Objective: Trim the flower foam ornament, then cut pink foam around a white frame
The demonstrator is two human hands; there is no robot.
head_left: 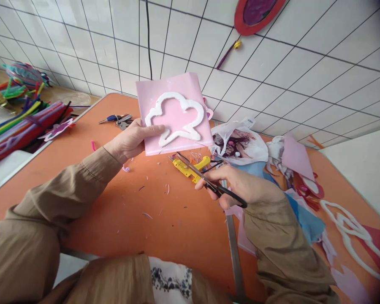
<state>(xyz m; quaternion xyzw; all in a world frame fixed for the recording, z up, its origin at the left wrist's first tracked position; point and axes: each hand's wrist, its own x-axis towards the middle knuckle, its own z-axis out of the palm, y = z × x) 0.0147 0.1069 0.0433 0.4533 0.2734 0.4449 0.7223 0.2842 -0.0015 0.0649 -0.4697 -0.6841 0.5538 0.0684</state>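
Observation:
My left hand [138, 137] grips a square pink sheet [148, 90] by its left side, with the thumb on the front. On the sheet lies a white cloud-shaped outline [194, 110] with a short stem-like part at the bottom. My right hand [237, 183] is closed around the black handles of a pair of scissors [220, 189]. The scissor blades point up and left, apart from the sheet. Directly behind the blades, a yellow glue gun [184, 167] lies on the table.
The orange table [139, 228] carries scattered scraps. Keys [123, 121] lie at the back left, beyond them bundled colourful pipe cleaners [22, 131]. At right are a white plastic bag [250, 145], pink and blue sheets, and a white looped outline [348, 228]. A tiled wall [114, 50] stands behind.

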